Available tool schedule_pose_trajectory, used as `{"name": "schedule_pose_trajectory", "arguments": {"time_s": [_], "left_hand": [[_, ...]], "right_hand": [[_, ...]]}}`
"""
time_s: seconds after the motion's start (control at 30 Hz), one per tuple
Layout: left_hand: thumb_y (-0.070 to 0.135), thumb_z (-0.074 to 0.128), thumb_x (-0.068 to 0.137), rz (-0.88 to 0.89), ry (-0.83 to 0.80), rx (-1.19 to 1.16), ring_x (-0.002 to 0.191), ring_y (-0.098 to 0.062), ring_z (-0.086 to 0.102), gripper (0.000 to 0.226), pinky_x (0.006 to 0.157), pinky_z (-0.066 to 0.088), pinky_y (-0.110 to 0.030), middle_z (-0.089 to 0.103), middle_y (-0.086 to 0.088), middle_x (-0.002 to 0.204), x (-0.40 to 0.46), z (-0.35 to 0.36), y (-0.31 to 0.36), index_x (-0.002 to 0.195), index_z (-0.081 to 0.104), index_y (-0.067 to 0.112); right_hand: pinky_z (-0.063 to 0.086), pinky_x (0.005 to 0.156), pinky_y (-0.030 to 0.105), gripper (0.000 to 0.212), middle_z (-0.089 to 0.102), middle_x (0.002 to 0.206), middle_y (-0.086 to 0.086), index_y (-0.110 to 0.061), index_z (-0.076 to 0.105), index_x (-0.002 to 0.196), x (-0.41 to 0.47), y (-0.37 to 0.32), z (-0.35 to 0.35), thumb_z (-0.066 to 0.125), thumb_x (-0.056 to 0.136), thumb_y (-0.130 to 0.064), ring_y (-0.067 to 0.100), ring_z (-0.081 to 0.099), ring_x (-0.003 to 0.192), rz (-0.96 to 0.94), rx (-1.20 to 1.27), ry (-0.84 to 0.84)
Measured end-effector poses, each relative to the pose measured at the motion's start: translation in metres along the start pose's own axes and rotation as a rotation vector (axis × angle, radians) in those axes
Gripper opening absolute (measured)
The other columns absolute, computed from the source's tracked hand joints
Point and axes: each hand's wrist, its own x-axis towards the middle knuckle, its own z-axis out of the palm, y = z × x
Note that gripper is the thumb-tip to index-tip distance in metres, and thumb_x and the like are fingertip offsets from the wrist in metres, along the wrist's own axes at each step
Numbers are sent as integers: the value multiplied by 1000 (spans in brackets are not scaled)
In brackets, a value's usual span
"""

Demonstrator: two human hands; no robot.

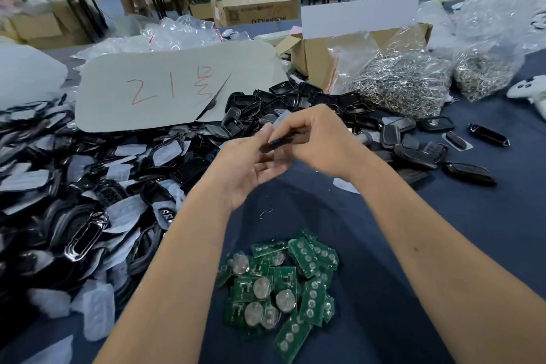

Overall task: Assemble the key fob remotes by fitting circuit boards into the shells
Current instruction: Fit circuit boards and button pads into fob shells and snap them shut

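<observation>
Both hands meet above the middle of the table. My right hand (310,139) pinches a thin black shell piece (277,142), seen edge-on, with a pale film (280,121) sticking up beside it. My left hand (251,165) is palm-up under the piece, its fingertips touching the piece's left end. A pile of green circuit boards with coin cells (283,284) lies on the dark blue cloth near me. Black shells with white films (88,192) are heaped on the left. More black shell halves (413,142) lie scattered to the right.
A grey card with red writing (165,89) leans behind the shells. A cardboard box (316,59) and clear bags of metal key rings (404,80) stand at the back right. A white object (531,91) is at the right edge. A person in green sits far right.
</observation>
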Motion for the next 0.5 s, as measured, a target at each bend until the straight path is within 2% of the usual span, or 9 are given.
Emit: {"name": "schedule_pose_trajectory", "arguments": {"time_s": [0.07,0.13,0.2,0.23,0.3,0.37,0.43,0.5], "left_hand": [[16,60,103,-7,-38,-4,68,-13,74,17,61,59,-19,76,-10,86,-9,-18,-1,97,73,9],[5,65,96,9,-63,0,72,-16,76,10,63,59,-19,77,-12,89,-16,-34,-3,101,74,8],[-5,69,91,65,5,82,76,-17,77,18,65,60,-21,76,-14,93,-21,-45,-5,106,74,4],[-6,71,89,104,87,143,75,-17,76,16,65,60,-22,75,-16,93,-23,-49,-5,103,74,1],[-3,76,89,168,253,246,67,-18,75,7,63,61,-23,75,-14,85,-25,-52,-6,95,75,-1],[2,78,89,219,347,297,57,-18,72,4,59,60,-23,74,-7,74,-27,-54,-7,93,75,2],[4,77,91,258,385,302,52,-18,70,2,53,56,-21,72,-5,69,-26,-54,-9,90,75,6],[6,75,93,273,406,287,53,-19,71,5,53,56,-21,73,-9,75,-24,-52,-11,89,75,9]], "right_hand": [[62,90,36,32,77,98,12,-11,75,91,-5,-4,10,77,79,18,20,76,94,0,95,-83],[60,86,26,32,76,103,14,-5,71,103,-10,-7,14,73,80,19,19,76,98,8,104,-97],[55,77,19,33,73,107,10,-9,68,106,-12,-12,15,74,81,12,19,74,99,20,-15,-72],[55,74,22,32,72,104,8,-12,67,105,-13,-15,15,78,80,6,18,73,94,41,-106,-102],[59,73,33,26,73,92,6,-16,71,98,-14,-24,13,87,79,-8,13,68,78,128,-229,-346],[56,64,26,20,74,85,3,-20,76,93,-18,-34,15,90,79,-24,7,61,66,206,-298,-671],[44,57,16,21,66,78,-2,-24,79,90,-21,-40,18,92,76,-35,3,52,60,225,-390,-806],[40,56,16,23,57,73,-7,-24,79,87,-22,-43,22,93,74,-36,4,48,60,229,-456,-848]]}}
